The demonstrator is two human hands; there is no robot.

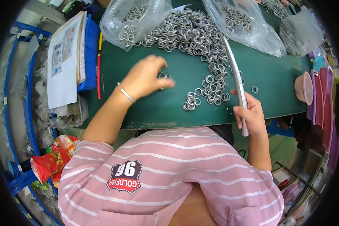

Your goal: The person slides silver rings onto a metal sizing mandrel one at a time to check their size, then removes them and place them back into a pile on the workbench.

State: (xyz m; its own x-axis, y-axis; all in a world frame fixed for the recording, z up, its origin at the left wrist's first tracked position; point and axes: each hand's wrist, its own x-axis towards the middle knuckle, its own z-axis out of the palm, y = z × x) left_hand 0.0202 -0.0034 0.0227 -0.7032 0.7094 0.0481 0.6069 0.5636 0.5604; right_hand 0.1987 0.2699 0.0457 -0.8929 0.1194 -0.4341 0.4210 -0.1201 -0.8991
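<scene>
My left hand (148, 76), slightly blurred, is over the green table with fingers curved around a few small metal rings (165, 76); whether it grips them is unclear. My right hand (250, 111) holds a long tapered metal rod (237, 75) upright near the table's front edge, its thin end reaching the ring pile. A large heap of metal rings (186, 31) lies at the back centre, trailing forward to a loose group of rings (214, 87) between my hands. One single ring (254, 89) lies right of the rod.
Clear plastic bags with rings (138, 19) (240, 22) flank the heap. At the left are a blue bin (90, 53) with papers and a red-yellow stick (99, 67). A pink cup (303, 88) and pink and purple trays (323, 99) are at the right.
</scene>
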